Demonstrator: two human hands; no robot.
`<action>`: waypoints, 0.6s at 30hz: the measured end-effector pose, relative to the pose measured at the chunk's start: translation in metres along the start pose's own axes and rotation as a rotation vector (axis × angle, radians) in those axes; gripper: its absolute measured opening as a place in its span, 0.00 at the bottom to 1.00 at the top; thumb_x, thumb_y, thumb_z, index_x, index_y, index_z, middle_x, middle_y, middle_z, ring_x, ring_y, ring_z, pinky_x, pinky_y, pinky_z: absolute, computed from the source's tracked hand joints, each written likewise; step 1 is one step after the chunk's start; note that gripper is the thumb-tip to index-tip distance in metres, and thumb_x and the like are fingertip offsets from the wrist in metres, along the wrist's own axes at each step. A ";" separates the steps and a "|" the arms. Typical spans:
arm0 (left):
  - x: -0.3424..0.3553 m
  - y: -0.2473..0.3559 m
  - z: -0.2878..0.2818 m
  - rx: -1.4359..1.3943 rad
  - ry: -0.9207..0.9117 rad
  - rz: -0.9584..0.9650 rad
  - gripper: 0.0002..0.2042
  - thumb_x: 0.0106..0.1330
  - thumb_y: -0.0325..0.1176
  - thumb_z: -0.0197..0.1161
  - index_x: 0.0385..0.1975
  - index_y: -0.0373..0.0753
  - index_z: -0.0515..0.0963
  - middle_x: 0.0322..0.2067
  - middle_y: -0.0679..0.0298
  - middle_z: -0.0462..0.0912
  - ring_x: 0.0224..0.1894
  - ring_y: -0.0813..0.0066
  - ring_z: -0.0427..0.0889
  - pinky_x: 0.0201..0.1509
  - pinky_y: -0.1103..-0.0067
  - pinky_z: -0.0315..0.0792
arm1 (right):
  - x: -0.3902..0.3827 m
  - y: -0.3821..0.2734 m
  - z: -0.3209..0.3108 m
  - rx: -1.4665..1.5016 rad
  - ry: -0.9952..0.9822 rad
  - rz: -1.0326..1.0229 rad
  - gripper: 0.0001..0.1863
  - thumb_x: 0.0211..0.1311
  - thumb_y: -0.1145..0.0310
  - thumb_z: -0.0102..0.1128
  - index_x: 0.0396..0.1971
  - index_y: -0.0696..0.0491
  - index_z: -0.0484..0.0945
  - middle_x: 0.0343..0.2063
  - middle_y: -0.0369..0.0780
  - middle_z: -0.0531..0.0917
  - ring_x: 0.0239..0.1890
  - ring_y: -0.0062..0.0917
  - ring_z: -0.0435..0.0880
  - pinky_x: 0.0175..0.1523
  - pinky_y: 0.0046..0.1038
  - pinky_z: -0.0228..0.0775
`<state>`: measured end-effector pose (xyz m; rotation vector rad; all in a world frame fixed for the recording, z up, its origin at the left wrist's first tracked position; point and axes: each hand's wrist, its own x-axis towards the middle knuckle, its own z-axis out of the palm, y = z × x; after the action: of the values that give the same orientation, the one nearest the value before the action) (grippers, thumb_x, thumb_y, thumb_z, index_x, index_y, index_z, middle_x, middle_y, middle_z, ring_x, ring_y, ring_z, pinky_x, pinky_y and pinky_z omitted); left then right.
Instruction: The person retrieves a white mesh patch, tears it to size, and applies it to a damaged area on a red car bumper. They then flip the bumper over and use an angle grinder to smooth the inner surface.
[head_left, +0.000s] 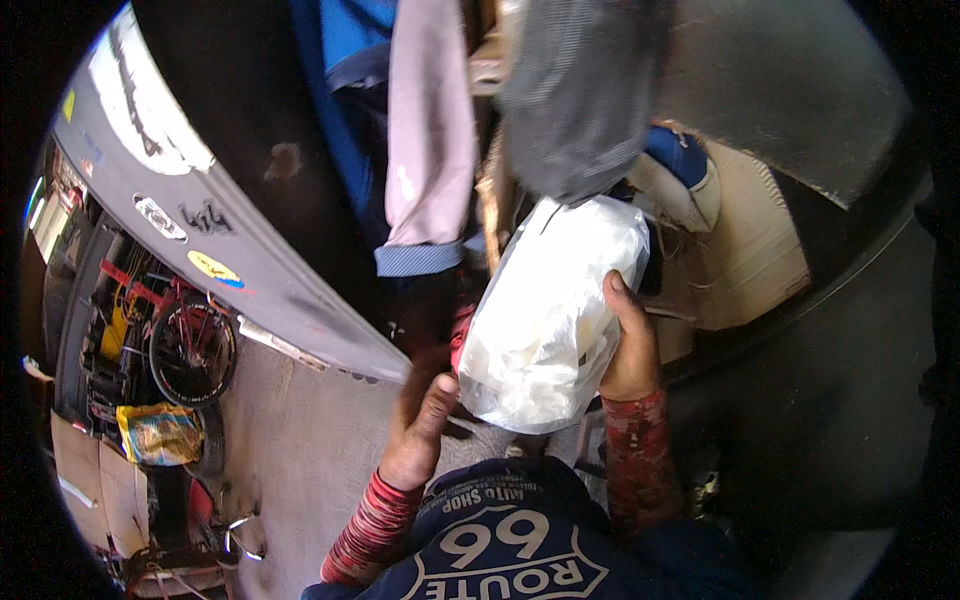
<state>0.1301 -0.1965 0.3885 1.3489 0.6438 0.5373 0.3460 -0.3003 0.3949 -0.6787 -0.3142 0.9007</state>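
A clear plastic bag (550,320) full of white material, its contents too crumpled to make out, is in front of me at chest height. My right hand (632,345) grips its right side, thumb on the front and fingers hidden behind. Just off the bag's lower left corner is my left hand (415,440), thumb raised and fingers stretched away, partly dark and blurred; it appears to hold nothing. Beyond the bag hang a dark grey garment (580,100) and a pale pink garment (430,130) with a striped blue edge.
An open locker-like metal door (240,220) with stickers stands at the left. Behind the bag, to the right, are an opened cardboard box (755,235) and a blue and beige shoe or cap (685,175). A red bicycle (190,345) and a yellow sack (160,433) are at far left.
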 end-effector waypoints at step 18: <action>-0.152 -0.018 -0.163 0.465 0.117 0.236 0.10 0.63 0.29 0.74 0.42 0.35 0.85 0.38 0.57 0.84 0.31 0.74 0.83 0.32 0.80 0.77 | -0.094 0.196 0.086 -0.372 -0.149 0.386 0.38 0.76 0.41 0.50 0.69 0.59 0.62 0.61 0.44 0.73 0.63 0.32 0.73 0.65 0.38 0.68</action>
<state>-0.0925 -0.1883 0.3718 1.8572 0.7383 0.6874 0.1254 -0.2554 0.3327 -1.0408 -0.5016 1.2805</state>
